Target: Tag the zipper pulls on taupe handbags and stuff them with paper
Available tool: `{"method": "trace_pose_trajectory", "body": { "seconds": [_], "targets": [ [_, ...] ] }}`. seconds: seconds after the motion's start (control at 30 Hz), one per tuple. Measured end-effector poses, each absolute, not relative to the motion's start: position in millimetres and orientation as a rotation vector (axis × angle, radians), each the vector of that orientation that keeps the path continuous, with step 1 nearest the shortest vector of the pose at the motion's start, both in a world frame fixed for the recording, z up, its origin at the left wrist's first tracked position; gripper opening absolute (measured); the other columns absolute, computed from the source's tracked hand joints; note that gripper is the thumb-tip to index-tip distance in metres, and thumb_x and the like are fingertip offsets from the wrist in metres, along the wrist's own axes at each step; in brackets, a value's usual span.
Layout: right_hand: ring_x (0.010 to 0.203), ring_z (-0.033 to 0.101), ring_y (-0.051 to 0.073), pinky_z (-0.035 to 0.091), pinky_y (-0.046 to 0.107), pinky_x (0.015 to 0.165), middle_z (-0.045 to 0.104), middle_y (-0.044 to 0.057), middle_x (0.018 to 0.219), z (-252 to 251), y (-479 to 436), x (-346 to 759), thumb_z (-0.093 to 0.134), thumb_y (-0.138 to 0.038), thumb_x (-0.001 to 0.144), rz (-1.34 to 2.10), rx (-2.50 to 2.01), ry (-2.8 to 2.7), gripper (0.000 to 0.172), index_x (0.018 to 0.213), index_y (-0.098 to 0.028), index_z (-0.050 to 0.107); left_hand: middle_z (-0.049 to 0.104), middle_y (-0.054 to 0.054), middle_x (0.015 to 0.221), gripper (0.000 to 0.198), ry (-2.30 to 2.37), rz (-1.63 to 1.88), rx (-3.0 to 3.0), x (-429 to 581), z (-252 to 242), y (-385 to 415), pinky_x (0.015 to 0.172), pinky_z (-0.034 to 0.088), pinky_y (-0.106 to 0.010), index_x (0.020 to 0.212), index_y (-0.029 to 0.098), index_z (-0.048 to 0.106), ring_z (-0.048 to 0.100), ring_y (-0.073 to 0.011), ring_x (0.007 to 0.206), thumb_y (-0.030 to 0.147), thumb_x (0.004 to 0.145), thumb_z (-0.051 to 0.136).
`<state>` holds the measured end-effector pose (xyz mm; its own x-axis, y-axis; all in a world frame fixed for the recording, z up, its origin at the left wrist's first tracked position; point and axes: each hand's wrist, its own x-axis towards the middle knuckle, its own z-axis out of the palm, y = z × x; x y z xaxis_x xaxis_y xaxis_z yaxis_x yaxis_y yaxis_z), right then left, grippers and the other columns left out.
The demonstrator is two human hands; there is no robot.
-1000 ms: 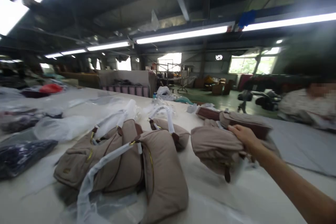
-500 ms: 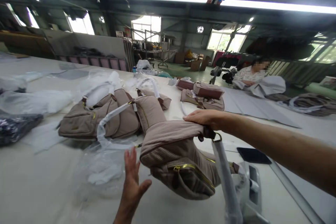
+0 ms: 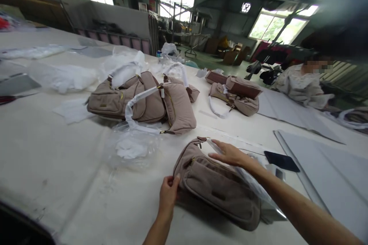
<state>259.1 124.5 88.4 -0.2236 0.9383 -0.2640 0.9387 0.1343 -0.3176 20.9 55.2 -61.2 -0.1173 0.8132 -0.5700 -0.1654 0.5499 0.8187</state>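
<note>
A taupe shoulder bag (image 3: 221,191) lies tilted on the white table, its front pocket and small label facing me. My left hand (image 3: 169,191) pinches the bag's left end between thumb and fingers. Above the bag's top edge is my right hand (image 3: 230,154), fingers stretched and apart at the wrapped strap (image 3: 214,146). That strap, covered in white film, runs behind my right forearm and down the bag's far side. A grey device (image 3: 276,214) sits partly hidden behind the bag's right end.
More taupe bags (image 3: 126,99) with wrapped straps stand at the left, beside a crumpled plastic bag (image 3: 130,147). Farther off is another bag pile (image 3: 235,95). A dark phone (image 3: 281,160) lies near grey boards (image 3: 313,168) at the right. A person (image 3: 301,80) sits beyond the table.
The bag has come down and turned so its front pocket faces me, apart from the other bags. My left hand, open before, now grips its end. My right hand has shifted to the strap.
</note>
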Motion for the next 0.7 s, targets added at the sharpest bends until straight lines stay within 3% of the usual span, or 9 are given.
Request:
{"method": "trace_pose_trajectory", "body": {
  "seconds": [0.1, 0.2, 0.37, 0.6, 0.7],
  "targets": [
    [0.118, 0.046, 0.029, 0.036, 0.041, 0.098, 0.044, 0.016, 0.134, 65.7, 102.0, 287.3, 0.060, -0.045, 0.070, -0.714, 1.924, 2.296, 0.084, 0.140, -0.014, 0.026, 0.059, -0.004, 0.074, 0.046, 1.483, 0.879, 0.674, 21.5, -57.0, 52.2, 0.049, 0.044, -0.029, 0.093, 0.015, 0.050, 0.060, -0.0210, 0.065, 0.054, 0.071, 0.056],
    [0.120, 0.044, 0.027, 0.033, 0.039, 0.101, 0.042, 0.015, 0.135, 47.7, 87.3, 299.8, 0.056, -0.037, 0.071, -0.780, 1.907, 2.328, 0.075, 0.138, -0.013, 0.030, 0.058, -0.004, 0.073, 0.043, 1.565, 0.864, 0.812, 14.9, -54.7, 38.5, 0.055, 0.046, -0.032, 0.094, 0.014, 0.051, 0.059, -0.0214, 0.066, 0.053, 0.074, 0.053],
    [0.115, 0.050, 0.027, 0.036, 0.040, 0.098, 0.051, 0.012, 0.128, 34.0, 69.4, 284.7, 0.049, -0.031, 0.074, -0.980, 1.835, 2.305, 0.063, 0.134, -0.015, 0.039, 0.056, -0.010, 0.106, 0.035, 1.730, 1.119, 1.497, 0.2, -32.1, 29.5, 0.081, 0.045, -0.037, 0.112, 0.017, 0.052, 0.053, -0.0223, 0.094, 0.037, 0.085, 0.044],
    [0.118, 0.047, 0.026, 0.036, 0.034, 0.101, 0.053, 0.004, 0.127, 15.9, 63.7, 289.8, 0.054, -0.031, 0.072, -1.383, 1.629, 2.337, 0.057, 0.128, -0.023, 0.049, 0.056, -0.005, 0.121, 0.034, 1.673, 0.632, 2.186, 3.3, 11.5, 70.6, 0.090, 0.035, -0.043, 0.115, 0.028, 0.055, 0.048, -0.0250, 0.106, 0.023, 0.082, 0.049],
    [0.110, 0.054, 0.027, 0.044, 0.032, 0.094, 0.056, 0.003, 0.124, 6.9, 79.3, 307.3, 0.057, -0.035, 0.071, -1.447, 1.567, 2.324, 0.054, 0.125, -0.027, 0.053, 0.062, -0.005, 0.110, 0.027, 1.378, 0.487, 2.266, 9.0, 18.1, 87.0, 0.085, 0.039, -0.039, 0.107, 0.027, 0.058, 0.053, -0.0234, 0.100, 0.028, 0.082, 0.048]
  ]
}}
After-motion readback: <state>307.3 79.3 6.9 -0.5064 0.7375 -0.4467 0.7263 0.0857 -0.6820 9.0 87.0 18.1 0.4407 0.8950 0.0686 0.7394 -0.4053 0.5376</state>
